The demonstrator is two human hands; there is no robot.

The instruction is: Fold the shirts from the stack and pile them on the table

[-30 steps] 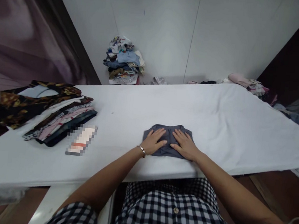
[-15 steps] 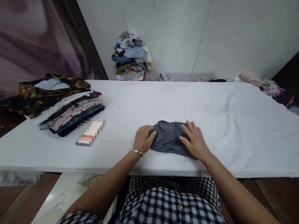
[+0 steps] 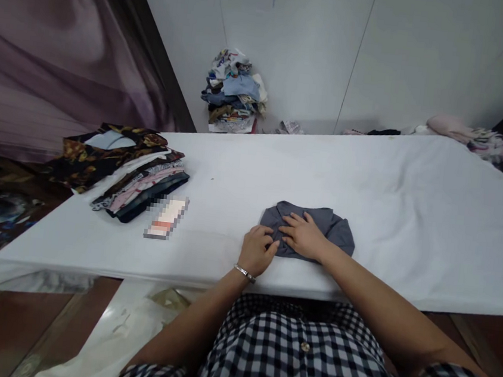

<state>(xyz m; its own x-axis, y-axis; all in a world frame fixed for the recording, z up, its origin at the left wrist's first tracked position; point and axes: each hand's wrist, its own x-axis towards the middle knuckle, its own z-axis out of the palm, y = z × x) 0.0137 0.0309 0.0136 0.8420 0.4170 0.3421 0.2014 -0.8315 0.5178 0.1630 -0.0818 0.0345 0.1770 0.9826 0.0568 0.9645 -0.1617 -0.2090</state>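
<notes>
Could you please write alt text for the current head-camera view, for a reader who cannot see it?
A person's left hand and right hand touch a dark gray cloth on a white-covered table. A stack of clothes and a pixelated rectangular item lie to the left. A tall clothing pile stands beyond the table's far edge.

Your white table (image 3: 368, 189) bears the cloth (image 3: 337, 233) under your right hand (image 3: 304, 237) and partly your left hand (image 3: 257, 250), a pixelated item (image 3: 168, 217) well left of them, and a clothes stack (image 3: 124, 170) farther left.
</notes>
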